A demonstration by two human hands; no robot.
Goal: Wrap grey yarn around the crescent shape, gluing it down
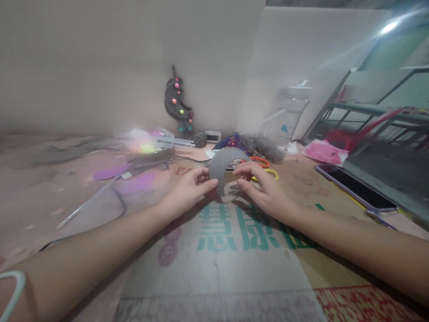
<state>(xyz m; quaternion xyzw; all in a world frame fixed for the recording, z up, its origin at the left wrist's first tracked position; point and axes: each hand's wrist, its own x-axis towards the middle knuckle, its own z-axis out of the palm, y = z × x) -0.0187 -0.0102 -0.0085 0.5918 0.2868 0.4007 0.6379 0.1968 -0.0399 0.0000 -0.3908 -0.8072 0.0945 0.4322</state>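
A grey crescent wrapped in yarn is held between both hands just above a flattened cardboard sheet with green characters. My left hand pinches its lower tip with thumb and fingers. My right hand grips the crescent's right end with curled fingers. Behind the hands lie scissors with orange and yellow handles and a bundle of grey yarn.
A finished grey moon with coloured pompoms leans against the back wall. A water bottle, a pink bag and a phone are on the right. Glue sticks, purple pieces and a black cable lie left.
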